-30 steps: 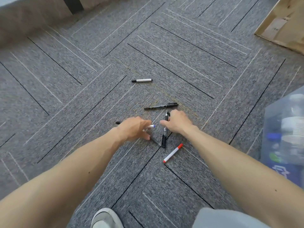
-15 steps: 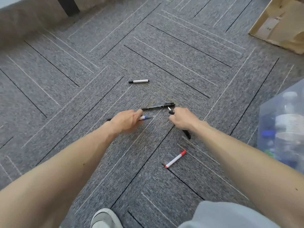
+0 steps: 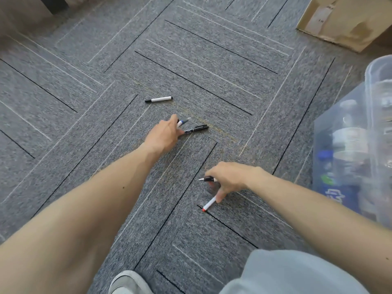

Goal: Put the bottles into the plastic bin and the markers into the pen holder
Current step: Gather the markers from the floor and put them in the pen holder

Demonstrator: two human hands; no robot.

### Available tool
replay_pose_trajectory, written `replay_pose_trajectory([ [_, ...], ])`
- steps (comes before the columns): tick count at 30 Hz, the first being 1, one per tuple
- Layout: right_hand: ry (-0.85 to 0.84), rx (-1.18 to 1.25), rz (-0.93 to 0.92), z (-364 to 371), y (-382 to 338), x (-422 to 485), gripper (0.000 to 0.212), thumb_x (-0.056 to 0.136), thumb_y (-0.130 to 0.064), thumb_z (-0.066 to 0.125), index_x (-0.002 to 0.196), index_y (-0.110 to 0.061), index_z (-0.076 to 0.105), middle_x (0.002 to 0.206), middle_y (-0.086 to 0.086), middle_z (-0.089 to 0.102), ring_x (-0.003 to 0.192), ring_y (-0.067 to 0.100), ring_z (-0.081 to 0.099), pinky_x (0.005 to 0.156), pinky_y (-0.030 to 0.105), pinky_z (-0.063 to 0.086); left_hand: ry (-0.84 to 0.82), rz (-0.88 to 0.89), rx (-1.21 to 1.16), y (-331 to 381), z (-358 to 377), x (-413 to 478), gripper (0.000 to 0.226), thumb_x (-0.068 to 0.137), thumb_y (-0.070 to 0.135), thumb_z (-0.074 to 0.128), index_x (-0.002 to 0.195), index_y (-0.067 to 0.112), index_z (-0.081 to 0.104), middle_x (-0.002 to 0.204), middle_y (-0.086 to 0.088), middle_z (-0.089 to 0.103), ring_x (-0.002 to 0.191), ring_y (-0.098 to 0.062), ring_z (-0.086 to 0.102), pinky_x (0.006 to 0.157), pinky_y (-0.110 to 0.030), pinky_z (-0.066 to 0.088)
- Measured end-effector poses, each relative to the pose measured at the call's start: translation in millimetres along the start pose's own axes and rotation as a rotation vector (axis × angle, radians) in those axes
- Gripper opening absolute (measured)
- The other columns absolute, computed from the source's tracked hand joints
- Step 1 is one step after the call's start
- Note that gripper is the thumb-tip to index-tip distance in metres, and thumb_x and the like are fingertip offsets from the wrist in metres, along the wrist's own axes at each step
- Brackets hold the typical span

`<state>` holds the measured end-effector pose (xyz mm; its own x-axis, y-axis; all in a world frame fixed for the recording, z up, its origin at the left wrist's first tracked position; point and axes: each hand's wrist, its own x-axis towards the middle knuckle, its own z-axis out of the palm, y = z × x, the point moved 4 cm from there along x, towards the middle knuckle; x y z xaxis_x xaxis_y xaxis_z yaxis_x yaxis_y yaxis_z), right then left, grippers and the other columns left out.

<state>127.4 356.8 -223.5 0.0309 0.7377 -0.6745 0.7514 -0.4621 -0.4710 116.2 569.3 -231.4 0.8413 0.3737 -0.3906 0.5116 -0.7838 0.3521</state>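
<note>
My left hand is closed around a white marker with a blue cap, and its fingertips touch a thin black pen lying on the carpet. My right hand grips a black pen whose tip points left. Its lower fingers rest on the upper end of a white marker with a red end on the floor. Another white marker with a black cap lies alone farther away. The clear plastic bin at the right edge contains several bottles. No pen holder is in view.
Grey patterned carpet covers the floor. A cardboard box sits at the top right. A grey shoe and a light trouser knee are at the bottom of the view.
My right hand has drawn back toward me with the black pen and come down on the red-ended marker. My left hand has moved forward with the blue-capped marker to the thin black pen.
</note>
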Motion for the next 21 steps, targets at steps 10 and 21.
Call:
replay_pose_trajectory([
  [10, 0.118, -0.047, 0.016, 7, 17, 5, 0.014, 0.095, -0.025, 0.059, 0.088, -0.013, 0.062, 0.084, 0.004, 0.063, 0.06, 0.013, 0.054, 0.05, 0.023, 0.045, -0.021, 0.021, 0.179, 6, 7, 15, 0.015, 0.101, 0.026, 0.055, 0.099, 0.011, 0.053, 0.091, -0.008, 0.063, 0.072, -0.026, 0.063, 0.068, -0.047, 0.058],
  [21, 0.421, 0.346, 0.199, -30, 26, 24, 0.015, 0.099, -0.019, 0.05, 0.085, -0.013, 0.053, 0.08, 0.006, 0.061, 0.056, 0.014, 0.047, 0.052, 0.029, 0.045, 0.077, 0.049, 0.179, -19, -27, 39, 0.01, 0.101, 0.002, 0.034, 0.11, 0.004, 0.038, 0.084, -0.015, 0.057, 0.063, -0.026, 0.05, 0.054, -0.038, 0.039],
])
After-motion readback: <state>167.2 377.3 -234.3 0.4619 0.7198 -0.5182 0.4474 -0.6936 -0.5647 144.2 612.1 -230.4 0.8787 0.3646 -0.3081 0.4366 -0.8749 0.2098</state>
